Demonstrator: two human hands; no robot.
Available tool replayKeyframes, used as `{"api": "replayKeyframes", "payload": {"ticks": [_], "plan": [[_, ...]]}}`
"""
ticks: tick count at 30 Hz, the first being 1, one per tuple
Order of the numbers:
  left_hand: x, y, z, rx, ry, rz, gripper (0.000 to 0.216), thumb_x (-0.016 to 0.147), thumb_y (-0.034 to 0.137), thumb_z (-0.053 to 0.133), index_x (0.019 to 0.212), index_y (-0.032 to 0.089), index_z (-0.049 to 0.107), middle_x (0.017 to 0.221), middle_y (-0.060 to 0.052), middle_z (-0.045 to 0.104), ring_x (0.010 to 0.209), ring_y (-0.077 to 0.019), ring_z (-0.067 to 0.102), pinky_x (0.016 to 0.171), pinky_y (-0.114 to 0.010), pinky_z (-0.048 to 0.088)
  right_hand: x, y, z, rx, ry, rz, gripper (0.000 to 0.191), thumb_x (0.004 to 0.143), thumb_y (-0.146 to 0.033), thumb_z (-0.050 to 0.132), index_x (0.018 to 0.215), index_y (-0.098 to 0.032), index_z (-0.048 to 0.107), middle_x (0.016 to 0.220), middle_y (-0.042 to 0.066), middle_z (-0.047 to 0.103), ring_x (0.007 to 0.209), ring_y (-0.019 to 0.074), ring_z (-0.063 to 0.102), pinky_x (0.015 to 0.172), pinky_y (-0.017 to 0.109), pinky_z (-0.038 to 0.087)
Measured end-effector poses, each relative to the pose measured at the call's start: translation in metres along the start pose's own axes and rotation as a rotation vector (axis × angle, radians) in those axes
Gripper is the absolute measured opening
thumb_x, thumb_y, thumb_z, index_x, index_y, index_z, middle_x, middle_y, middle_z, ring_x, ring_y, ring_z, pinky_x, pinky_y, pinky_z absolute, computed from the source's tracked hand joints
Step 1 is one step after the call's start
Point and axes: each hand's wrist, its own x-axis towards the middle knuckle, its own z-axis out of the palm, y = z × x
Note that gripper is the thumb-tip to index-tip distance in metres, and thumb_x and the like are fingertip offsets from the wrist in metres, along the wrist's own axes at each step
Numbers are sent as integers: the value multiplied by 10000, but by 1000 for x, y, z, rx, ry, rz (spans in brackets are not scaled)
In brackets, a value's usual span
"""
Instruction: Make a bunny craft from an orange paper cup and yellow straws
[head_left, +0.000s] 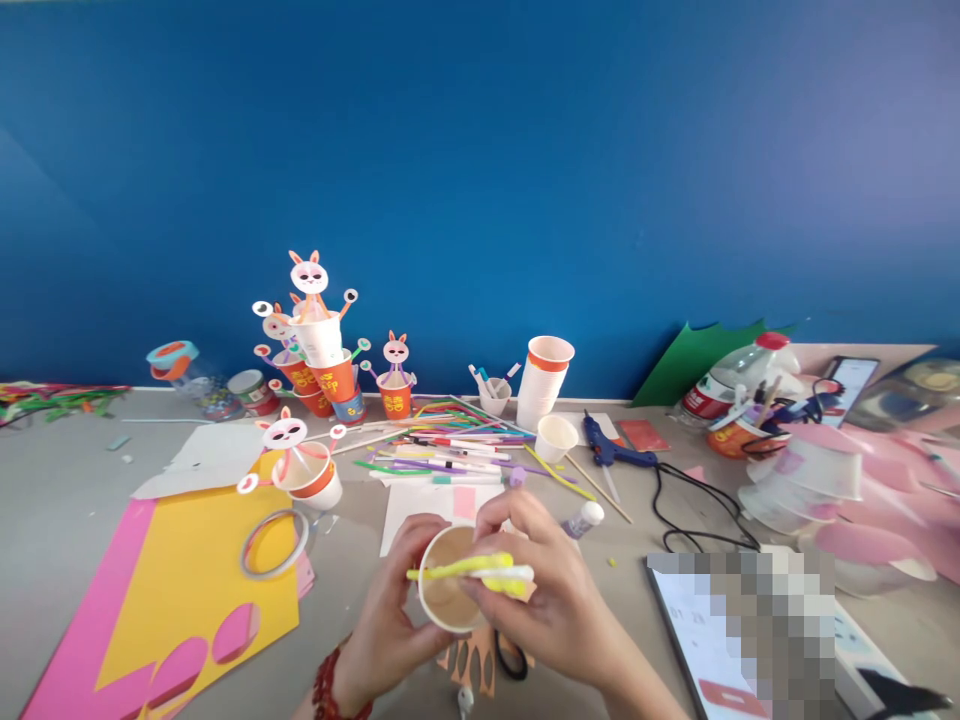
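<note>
The left grip is wrapped around a paper cup, fingers and thumb on its outer wall, with the cup's mouth turned toward the viewer. The right grip, at the cup's right side, pinches a yellow fuzzy stem and a slim white piece; the stem stretches across the mouth and its end reaches just past the rim near the left grip.

On the tabletop, a cup with a white rabbit face stands beyond and left of the left grip, a roll of tape nearer to it, over a yellow sheet. Farther beyond the left grip are more rabbit cups, some stacked. Straight beyond both grips lie pens and coloured stems. A capped glue stick is just beyond the right grip, a blue glue gun farther off to its right. A tablet lies to the right of the right grip, partly blurred out.
</note>
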Motion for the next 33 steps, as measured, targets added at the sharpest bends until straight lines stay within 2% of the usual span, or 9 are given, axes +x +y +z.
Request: {"api": "replayKeyframes", "payload": {"ticks": [7,17,24,29,33], "plan": [[-1,0,0,7,-7,-10,604,807,306,759,1343,315,481,1280,-90,535,1246,-310,511,1015,-452,486,0,4,4,28,42,-41,135,849,-110,635,920,-214,683,922,54,655,886,222,582,820,383,491],[-1,-3,0,-4,-11,-7,594,816,297,749,1344,304,478,1271,-97,533,1245,-312,512,1022,-455,478,0,6,5,30,16,-30,139,850,-107,650,938,-212,670,914,44,672,892,216,587,900,409,486],[0,-3,2,8,-28,-40,587,811,295,752,1332,308,483,1280,-101,530,1256,-328,501,993,-460,500,2,3,8,72,-3,7,252,857,-170,702,1084,-276,676,923,10,726,888,212,625,1090,484,375],[0,0,2,17,-39,-29,587,809,275,746,1331,304,478,1265,-105,537,1244,-332,517,997,-478,501,2,4,10,95,21,26,114,856,-158,679,927,-245,696,810,6,711,837,202,635,1082,482,404],[2,3,3,11,-48,-24,571,820,275,737,1329,296,479,1267,-108,540,1241,-324,519,1013,-489,488,2,2,11,95,19,12,141,850,-127,656,926,-243,681,817,-1,708,811,179,648,1097,487,406]]}}
